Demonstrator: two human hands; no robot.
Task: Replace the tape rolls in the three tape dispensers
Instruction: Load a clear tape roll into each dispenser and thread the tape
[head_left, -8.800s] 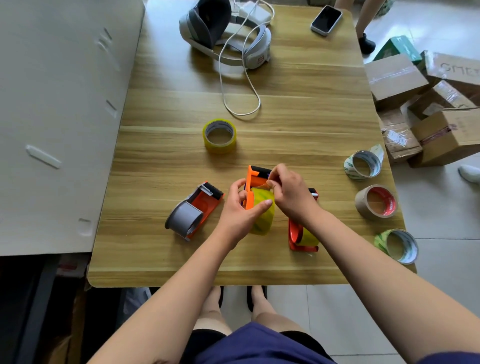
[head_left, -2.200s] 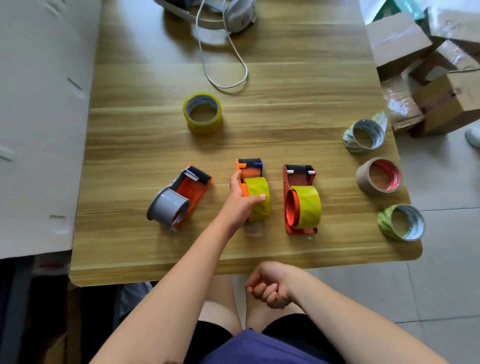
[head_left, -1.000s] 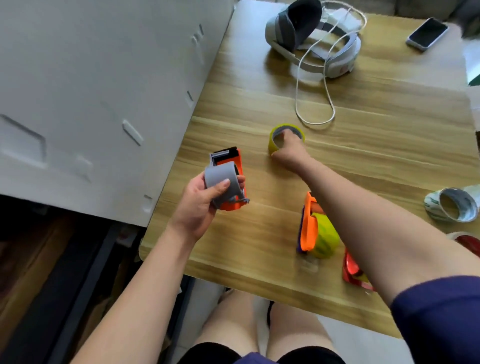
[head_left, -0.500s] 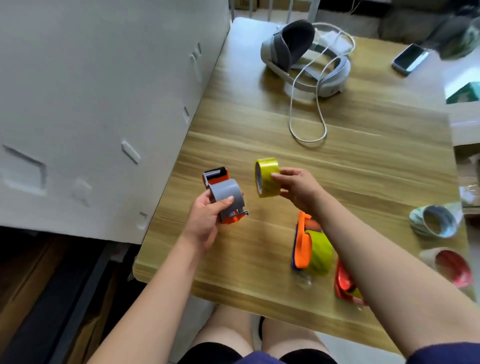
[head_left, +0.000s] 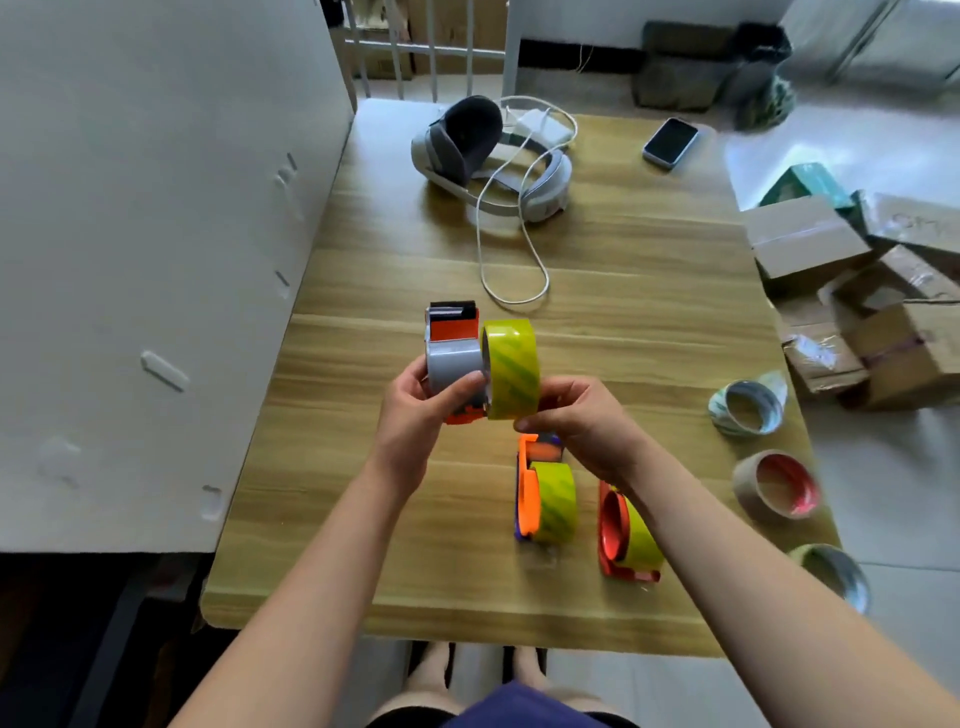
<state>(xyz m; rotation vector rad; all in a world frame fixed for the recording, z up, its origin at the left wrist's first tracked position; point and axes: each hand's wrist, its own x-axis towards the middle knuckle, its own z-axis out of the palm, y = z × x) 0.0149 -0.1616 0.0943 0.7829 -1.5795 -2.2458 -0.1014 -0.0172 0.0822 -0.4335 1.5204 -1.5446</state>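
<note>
Dispenser, grey-hubbed orange plastic, in left hand grip; right hand grips glossy yellow tape roll.

Yellow-green striped tape roll, grey and orange dispenser, light wood-grain table

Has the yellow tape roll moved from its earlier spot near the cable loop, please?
Yes. The yellow tape roll left the table, coming nearer from the cable loop.

Left hand grips the grey-spool dispenser; right hand holds the yellow tape roll against it (both above the bench).
</note>
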